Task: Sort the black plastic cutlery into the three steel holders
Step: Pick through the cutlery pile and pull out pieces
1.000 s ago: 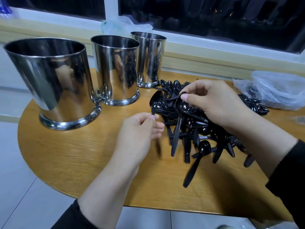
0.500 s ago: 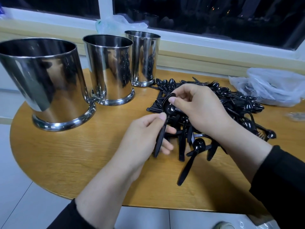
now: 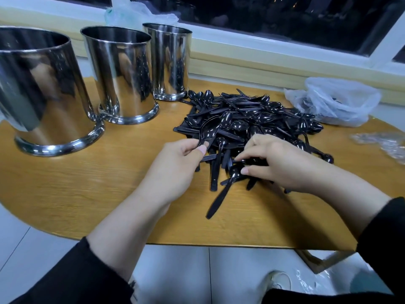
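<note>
Since these glossy black plastic spoons (image 3: 209,131) look light, thin and slippery, the stiff handle seems the best hold; the left hand (image 3: 175,170) pinches several there, just right of the nearest polished steel holder (image 3: 43,91), while the right hand (image 3: 276,161), fingers curled, picks into the tangled cutlery pile (image 3: 252,119) beyond

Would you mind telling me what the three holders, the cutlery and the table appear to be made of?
Holders: polished steel, apparently; mirror-like walls reflect the room. Cutlery: glossy black plastic, judging by thin moulded shapes with small highlights. Table: wood or wood-look laminate, matt, with a fine grain pattern.
</note>
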